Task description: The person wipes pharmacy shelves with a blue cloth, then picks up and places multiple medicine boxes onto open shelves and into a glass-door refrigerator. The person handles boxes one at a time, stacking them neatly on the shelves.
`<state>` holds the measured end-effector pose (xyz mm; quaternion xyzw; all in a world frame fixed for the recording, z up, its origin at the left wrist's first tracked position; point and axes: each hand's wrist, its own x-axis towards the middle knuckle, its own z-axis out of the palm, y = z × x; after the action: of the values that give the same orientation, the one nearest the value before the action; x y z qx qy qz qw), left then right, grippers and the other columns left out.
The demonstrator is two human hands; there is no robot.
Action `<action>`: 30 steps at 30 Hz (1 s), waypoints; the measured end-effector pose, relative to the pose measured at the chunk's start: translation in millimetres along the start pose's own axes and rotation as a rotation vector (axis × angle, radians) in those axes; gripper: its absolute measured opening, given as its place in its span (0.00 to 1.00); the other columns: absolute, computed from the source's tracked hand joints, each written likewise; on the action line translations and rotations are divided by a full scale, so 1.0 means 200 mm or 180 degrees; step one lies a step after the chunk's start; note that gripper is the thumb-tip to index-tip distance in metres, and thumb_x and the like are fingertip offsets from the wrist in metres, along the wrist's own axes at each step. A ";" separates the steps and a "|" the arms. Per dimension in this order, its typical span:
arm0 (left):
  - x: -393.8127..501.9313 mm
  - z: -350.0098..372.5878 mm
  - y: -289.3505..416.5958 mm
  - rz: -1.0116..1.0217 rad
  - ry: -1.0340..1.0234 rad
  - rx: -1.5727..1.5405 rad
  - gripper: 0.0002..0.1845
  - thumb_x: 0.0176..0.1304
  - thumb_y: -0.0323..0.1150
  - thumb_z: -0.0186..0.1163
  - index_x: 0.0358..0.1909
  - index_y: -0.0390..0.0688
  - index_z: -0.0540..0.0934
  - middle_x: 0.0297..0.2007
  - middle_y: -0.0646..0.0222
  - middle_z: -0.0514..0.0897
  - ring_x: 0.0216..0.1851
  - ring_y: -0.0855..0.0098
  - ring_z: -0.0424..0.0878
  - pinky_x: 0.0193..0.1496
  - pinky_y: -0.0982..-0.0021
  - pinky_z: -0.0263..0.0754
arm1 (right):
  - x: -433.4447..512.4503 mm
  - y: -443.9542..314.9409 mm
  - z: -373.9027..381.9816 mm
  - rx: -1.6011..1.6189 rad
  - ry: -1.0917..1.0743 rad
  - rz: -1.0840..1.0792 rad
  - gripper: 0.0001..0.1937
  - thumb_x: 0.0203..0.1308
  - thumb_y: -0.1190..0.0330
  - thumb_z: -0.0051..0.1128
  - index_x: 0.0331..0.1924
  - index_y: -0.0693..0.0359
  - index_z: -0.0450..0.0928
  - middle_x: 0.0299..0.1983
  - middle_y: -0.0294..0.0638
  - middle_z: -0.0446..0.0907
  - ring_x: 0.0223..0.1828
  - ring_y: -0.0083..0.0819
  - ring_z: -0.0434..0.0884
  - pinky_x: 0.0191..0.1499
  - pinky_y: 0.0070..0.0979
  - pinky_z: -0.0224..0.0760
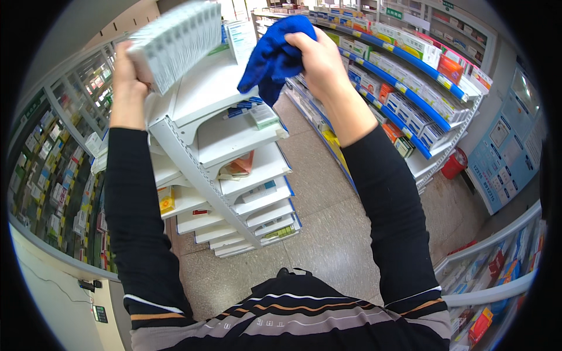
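My left hand (128, 81) grips the near end of a long row of pale medicine boxes (180, 41), blurred and tilted above the top shelf. Whether the row's far end touches anything cannot be told. A bunched blue cloth (274, 57) hangs from my right hand (319, 59), its lower corners dangling over the shelf's right edge. Beneath both hands runs the white top shelf (206, 90) of a metal gondola unit. Farther along that shelf stands a white and blue box (241, 39).
Lower gondola shelves (239, 140) hold a few boxes, among them a yellow box (166, 199). Right of the aisle, a stocked rack (408, 83) has blue price strips. Glass cabinets (57, 175) line the left. A red bucket (455, 163) and a glass counter (491, 281) are at right.
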<state>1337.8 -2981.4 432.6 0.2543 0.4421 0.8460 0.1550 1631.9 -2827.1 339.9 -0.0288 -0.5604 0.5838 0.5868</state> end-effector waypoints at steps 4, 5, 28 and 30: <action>-0.34 0.01 0.22 0.0224 -0.0202 -0.0636 0.38 0.56 0.60 0.56 0.66 0.49 0.73 0.66 0.57 0.72 0.69 0.51 0.65 0.67 0.32 0.52 | 0.34 0.25 0.12 -0.1476 0.0265 0.0055 0.28 0.56 0.59 0.66 0.57 0.69 0.76 0.48 0.51 0.83 0.51 0.39 0.83 0.55 0.32 0.75; -0.36 -0.02 0.22 0.0350 -0.0392 -0.0707 0.38 0.57 0.60 0.56 0.66 0.49 0.74 0.67 0.56 0.71 0.69 0.50 0.65 0.65 0.32 0.55 | 0.38 0.31 0.11 -0.1965 0.0327 0.0124 0.35 0.56 0.54 0.67 0.62 0.70 0.73 0.53 0.55 0.81 0.57 0.44 0.81 0.59 0.34 0.74; -1.70 0.13 -1.92 -0.2319 -0.5913 -0.0142 0.56 0.57 0.62 0.69 0.77 0.38 0.55 0.69 0.58 0.69 0.70 0.62 0.68 0.70 0.61 0.64 | -2.28 -0.23 -0.75 -0.3073 0.2845 -0.0112 0.31 0.56 0.66 0.73 0.64 0.58 0.74 0.68 0.46 0.66 0.64 0.39 0.73 0.60 0.34 0.75; -1.98 0.33 -1.91 -0.1942 -0.6340 -0.0582 0.56 0.55 0.58 0.72 0.77 0.39 0.55 0.67 0.58 0.70 0.67 0.63 0.71 0.68 0.62 0.66 | -2.39 -0.30 -0.62 -0.3378 0.3020 0.0189 0.31 0.54 0.65 0.75 0.64 0.57 0.75 0.71 0.46 0.61 0.66 0.40 0.72 0.61 0.34 0.75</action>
<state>1716.0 -2916.2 31.5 0.7014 0.0941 0.2089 0.6749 1904.3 -3112.4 36.8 -0.5768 -0.4521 0.1725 0.6581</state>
